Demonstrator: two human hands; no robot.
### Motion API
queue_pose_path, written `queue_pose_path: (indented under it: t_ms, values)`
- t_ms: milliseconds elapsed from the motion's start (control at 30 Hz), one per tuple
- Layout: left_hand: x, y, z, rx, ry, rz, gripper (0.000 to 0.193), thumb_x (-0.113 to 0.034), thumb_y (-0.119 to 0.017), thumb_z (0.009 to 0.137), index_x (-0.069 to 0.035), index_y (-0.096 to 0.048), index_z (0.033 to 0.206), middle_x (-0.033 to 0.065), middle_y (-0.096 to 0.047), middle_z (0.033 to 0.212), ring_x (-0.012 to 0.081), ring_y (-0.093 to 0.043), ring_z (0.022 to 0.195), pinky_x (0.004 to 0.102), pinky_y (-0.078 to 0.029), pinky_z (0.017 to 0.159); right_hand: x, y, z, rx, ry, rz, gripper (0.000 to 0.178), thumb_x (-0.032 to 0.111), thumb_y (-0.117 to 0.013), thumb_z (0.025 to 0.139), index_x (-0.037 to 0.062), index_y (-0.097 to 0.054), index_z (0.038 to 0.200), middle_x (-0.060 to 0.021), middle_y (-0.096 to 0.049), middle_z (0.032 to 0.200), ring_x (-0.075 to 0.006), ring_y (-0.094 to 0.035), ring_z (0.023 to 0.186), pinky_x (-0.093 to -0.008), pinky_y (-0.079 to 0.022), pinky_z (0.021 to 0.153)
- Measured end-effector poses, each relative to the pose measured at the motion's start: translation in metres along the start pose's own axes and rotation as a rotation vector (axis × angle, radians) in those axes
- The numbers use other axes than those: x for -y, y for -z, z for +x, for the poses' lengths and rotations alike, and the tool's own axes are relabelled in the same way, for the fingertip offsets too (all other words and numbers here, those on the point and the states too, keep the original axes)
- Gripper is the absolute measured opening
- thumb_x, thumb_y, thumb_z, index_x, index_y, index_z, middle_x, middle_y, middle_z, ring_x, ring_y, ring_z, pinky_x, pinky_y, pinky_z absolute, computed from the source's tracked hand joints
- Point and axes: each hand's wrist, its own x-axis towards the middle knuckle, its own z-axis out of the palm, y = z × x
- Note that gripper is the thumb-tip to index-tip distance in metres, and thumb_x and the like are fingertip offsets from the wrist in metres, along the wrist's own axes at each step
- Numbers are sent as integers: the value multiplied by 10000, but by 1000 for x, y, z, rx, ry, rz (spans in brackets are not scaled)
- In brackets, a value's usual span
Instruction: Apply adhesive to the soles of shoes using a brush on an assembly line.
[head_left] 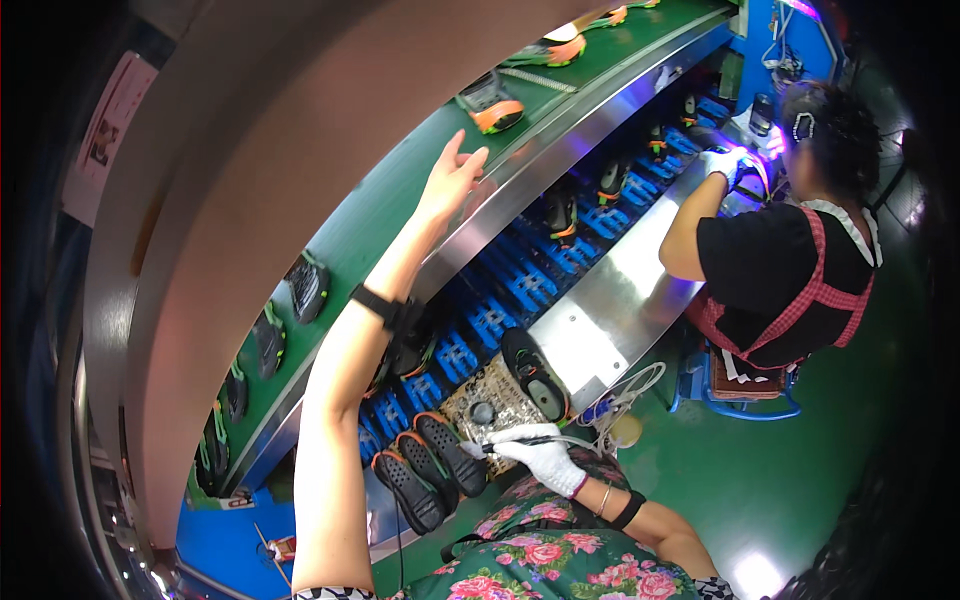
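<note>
My bare left hand point(455, 180) reaches over the green conveyor belt, its fingers apart and nothing in them. Just beyond the fingertips sits a dark shoe with an orange end point(491, 103). My right hand point(543, 458), in a white glove, is closed around a slim dark-handled tool point(510, 442) with a pale, brush-like tip. That tip is close to dark shoe uppers with holes and orange trim point(450, 452), lined up at the bench. A small round grey pot point(483, 412) stands on a stained, speckled board point(505, 395). Beside the board rests a dark shoe point(535, 375).
A lower line of blue shoe holders point(492, 322) runs alongside the metal rail point(530, 185). More shoes point(307, 287) lie on the upper belt. To the right, a seated co-worker point(790, 240) handles a shoe under violet light. A white cable point(625, 395) hangs beside the metal worktop point(590, 345).
</note>
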Motion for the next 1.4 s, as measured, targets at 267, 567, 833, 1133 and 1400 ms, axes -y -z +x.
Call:
queue_pose_path:
  t_ms: [267, 567, 833, 1133, 1400]
  values:
    - [18, 27, 100, -146, -205, 734, 507, -443, -745, 885, -49, -590, 1164, 179, -724, 941, 239, -713, 600, 378, -577, 571, 11, 5, 2, 19, 36, -52, 199, 48, -740, 876, -9, -771, 1065, -79, -772, 1029, -113, -702, 932, -254, -543, 850]
    - [51, 111, -95, -33, -136, -410, 312, -153, -672, 968, -42, -547, 1231, 102, -569, 1277, 253, -595, 1224, 495, -538, 1037, 24, 13, -3, 56, 4, 55, 240, 58, -712, 912, -18, -742, 1138, -94, -756, 1118, -139, -693, 1017, -277, -529, 926]
    - [86, 93, -330, -644, -33, -350, 627, -144, -630, 949, -97, -367, 1517, 115, -526, 1351, 249, -504, 1318, 400, -399, 1115, 62, -1, -22, 105, -12, 264, 199, -16, -661, 911, -34, -739, 1093, -174, -729, 1171, -195, -701, 1032, -317, -554, 917]
    - [187, 61, -374, -377, 502, -1158, 290, -294, -598, 899, -22, -669, 972, 130, -717, 878, 265, -705, 809, 404, -580, 769, 90, -50, -15, 109, 153, 321, 222, -73, -668, 870, -59, -730, 1083, -191, -720, 1169, -222, -706, 1018, -333, -560, 917]
    - [179, 2, -414, -5, 447, -1445, 587, -85, -591, 765, 69, -557, 1330, 201, -655, 1284, 363, -634, 1194, 487, -489, 1064, 101, -87, -3, 83, 460, -199, 145, -59, -748, 805, -47, -743, 950, -185, -737, 1086, -248, -714, 1021, -359, -556, 918]
